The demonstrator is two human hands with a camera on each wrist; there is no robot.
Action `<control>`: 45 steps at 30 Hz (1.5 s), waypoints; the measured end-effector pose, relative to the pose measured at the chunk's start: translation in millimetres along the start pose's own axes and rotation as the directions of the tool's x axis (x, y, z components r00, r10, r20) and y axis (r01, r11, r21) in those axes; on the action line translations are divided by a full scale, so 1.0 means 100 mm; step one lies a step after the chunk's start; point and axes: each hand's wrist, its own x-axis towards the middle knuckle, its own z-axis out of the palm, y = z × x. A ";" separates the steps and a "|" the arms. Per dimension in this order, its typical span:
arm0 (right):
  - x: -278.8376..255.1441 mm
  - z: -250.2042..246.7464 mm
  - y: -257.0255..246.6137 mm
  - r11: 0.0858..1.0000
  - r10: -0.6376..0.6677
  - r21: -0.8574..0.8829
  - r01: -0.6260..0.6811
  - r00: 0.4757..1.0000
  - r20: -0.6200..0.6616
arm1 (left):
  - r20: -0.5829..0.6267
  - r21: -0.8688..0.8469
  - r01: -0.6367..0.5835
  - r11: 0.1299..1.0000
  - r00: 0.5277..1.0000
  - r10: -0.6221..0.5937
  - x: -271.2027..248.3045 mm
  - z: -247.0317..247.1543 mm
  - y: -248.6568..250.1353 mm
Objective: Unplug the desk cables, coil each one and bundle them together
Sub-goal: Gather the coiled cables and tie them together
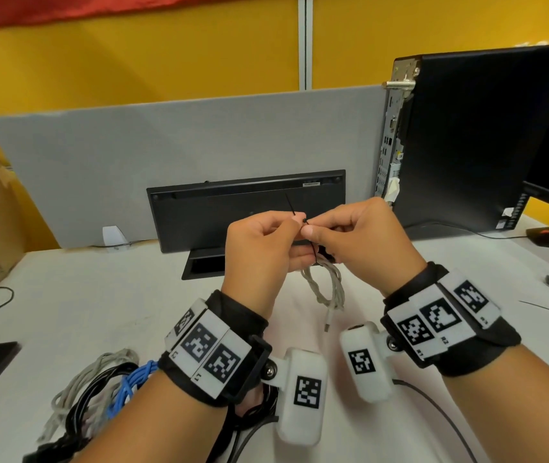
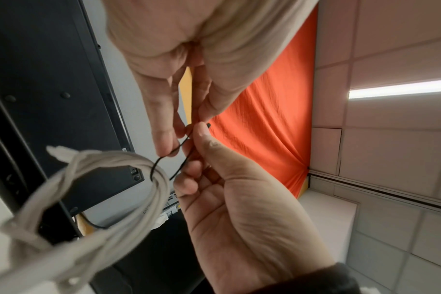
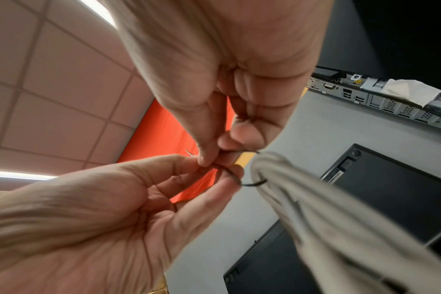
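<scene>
Just before the upturned keyboard (image 1: 246, 208), both hands' fingers (image 1: 310, 230) pinch a black tie (image 1: 314, 250) looping the pale coiled cable (image 1: 325, 285).

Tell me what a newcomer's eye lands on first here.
First, the two hands meeting mid-frame above the desk: the left hand and right hand pinch a thin black zip tie looped round a coiled beige cable hanging below them. Next, the heap of grey, black and blue cables lying near-left on the white desk.

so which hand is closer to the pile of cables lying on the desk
Left. The left hand is raised above the desk, its forearm passing right over the cable pile. The right hand is farther to the right, pinching the black zip tie.
</scene>
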 end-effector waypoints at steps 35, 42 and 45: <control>-0.75 -0.04 -0.12 0.975 0.108 -0.212 -0.065 0.974 0.197 | 0.153 0.988 -0.113 0.106 0.813 -0.562 -0.48 -0.53 0.03; -0.89 -0.12 -0.22 0.965 0.128 -0.250 -0.083 0.978 0.168 | 0.128 0.936 -0.277 -0.216 0.841 -0.525 -0.63 -0.38 -0.19; -0.93 -0.16 -0.26 0.965 0.128 -0.247 -0.088 0.980 0.153 | 0.117 0.931 -0.278 -0.238 0.842 -0.526 -0.65 -0.33 -0.19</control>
